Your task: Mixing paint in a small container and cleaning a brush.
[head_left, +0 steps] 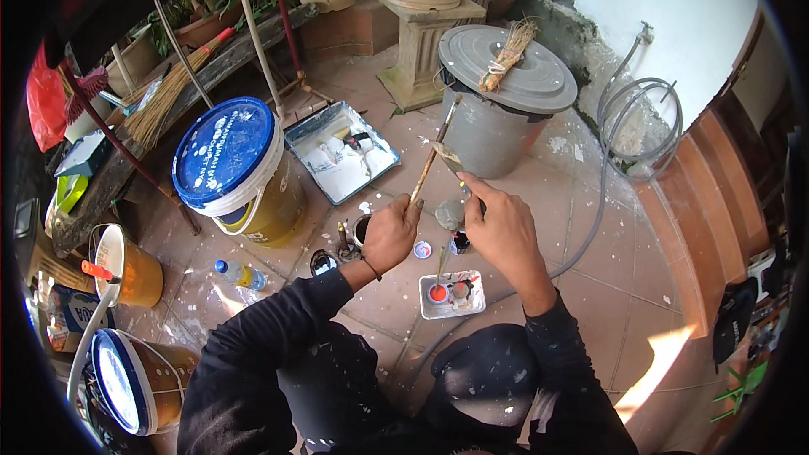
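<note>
My left hand (392, 232) is closed around a thin, paint-stained wooden stick (426, 170), perhaps a brush handle, which slants up and away to the right. In my right hand (503, 232) is a small flat-bladed scraper (448, 157), its blade against or just beside the stick; the right index finger stretches along the tool. Below the hands sits a small white tray (428, 312) with a pot of orange-red paint (437, 293) and a thin brush standing in it. Small dark paint jars (324, 262) and a round grey lump (450, 215) lie around the hands.
A large blue-lidded paint bucket (232, 152) and a paint tray (383, 167) stand to the left. Beyond my hands is a grey lidded bin (484, 139). A hose (600, 202) crosses the tiles to the right, near steps (708, 211). A plastic bottle (240, 274) lies left.
</note>
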`<state>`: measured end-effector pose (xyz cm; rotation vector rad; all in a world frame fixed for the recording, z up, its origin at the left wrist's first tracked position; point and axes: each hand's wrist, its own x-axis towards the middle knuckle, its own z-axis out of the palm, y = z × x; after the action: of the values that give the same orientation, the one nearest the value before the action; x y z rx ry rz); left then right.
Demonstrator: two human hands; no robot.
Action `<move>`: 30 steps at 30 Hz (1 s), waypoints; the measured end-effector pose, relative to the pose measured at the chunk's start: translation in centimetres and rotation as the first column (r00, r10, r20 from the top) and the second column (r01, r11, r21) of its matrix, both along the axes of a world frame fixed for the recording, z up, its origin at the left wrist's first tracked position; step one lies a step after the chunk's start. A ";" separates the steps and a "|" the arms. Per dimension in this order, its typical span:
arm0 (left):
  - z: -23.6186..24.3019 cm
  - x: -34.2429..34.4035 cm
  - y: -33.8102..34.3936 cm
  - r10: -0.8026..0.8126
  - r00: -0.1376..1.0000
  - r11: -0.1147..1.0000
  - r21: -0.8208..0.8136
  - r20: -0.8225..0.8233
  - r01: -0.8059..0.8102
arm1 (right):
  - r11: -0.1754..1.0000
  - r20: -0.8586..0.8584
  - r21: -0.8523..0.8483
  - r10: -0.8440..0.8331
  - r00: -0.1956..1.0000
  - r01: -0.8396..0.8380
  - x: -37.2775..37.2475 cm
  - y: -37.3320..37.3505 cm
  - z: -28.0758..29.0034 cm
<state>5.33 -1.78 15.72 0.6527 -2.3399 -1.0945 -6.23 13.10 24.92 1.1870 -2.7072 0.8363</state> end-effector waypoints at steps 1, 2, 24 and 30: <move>0.0 0.0 0.0 0.004 1.000 1.000 0.021 0.017 -0.005 | 0.999 -0.005 -0.040 0.006 1.000 -0.006 0.0 0.0 0.0; 0.0 0.0 0.1 0.002 0.999 0.999 0.051 0.039 -0.004 | 0.998 -0.012 -0.068 -0.013 1.000 0.012 0.0 -0.1 0.0; 0.0 0.1 -0.6 0.023 1.000 0.999 -0.028 0.002 -0.023 | 0.987 0.057 0.148 0.053 0.997 -0.061 1.0 -0.6 1.0; -0.2 0.1 -0.7 -0.001 1.000 1.000 -0.018 -0.003 0.001 | 0.998 -0.001 0.063 -0.008 1.000 0.008 0.9 -0.7 0.5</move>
<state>5.43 -2.44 15.55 0.6423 -2.3455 -1.0725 -5.35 12.38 25.46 1.1878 -2.7557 0.7546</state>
